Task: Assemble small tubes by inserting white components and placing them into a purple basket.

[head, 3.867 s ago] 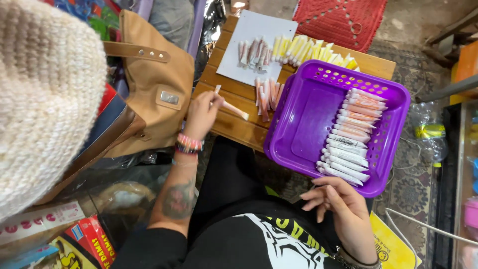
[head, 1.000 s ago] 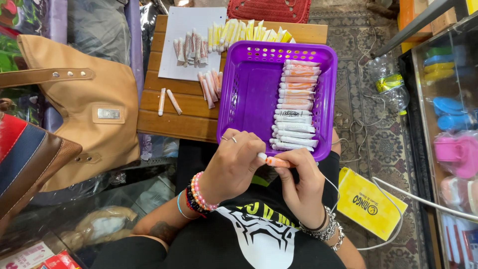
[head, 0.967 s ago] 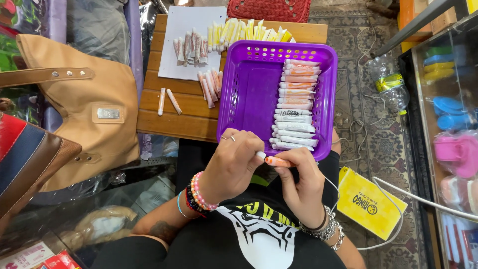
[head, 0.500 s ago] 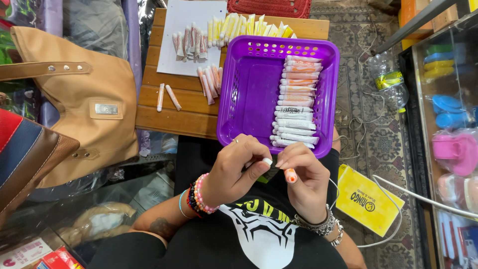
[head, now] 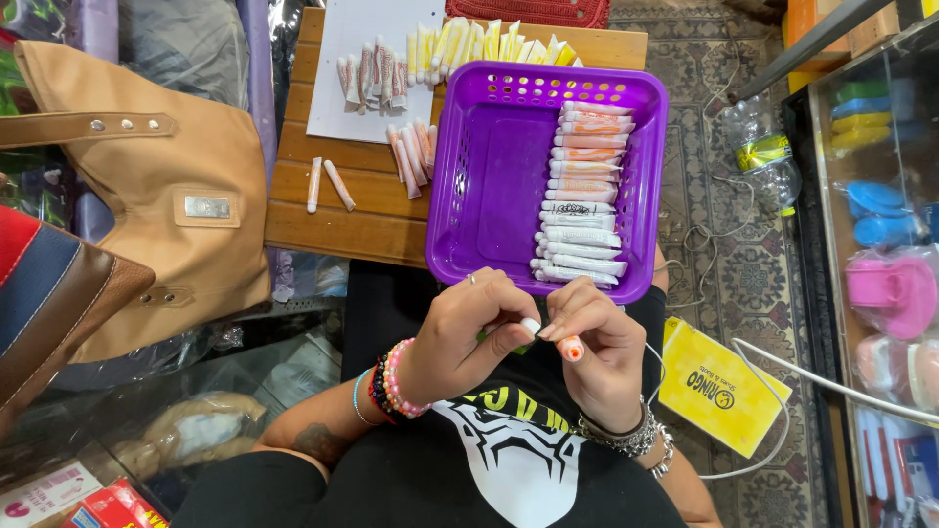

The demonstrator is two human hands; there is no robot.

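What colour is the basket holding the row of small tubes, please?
Purple, seen clearly in the head view: the basket.

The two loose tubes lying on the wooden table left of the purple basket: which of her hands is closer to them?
Left. The left hand sits below the two loose tubes, toward the body; the right hand is farther over, under the purple basket.

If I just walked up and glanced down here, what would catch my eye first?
Probably the bright purple basket on the wooden table, with a neat row of small tubes along its right side. Just below it, the left hand and right hand meet over one small tube. A big tan handbag fills the left.
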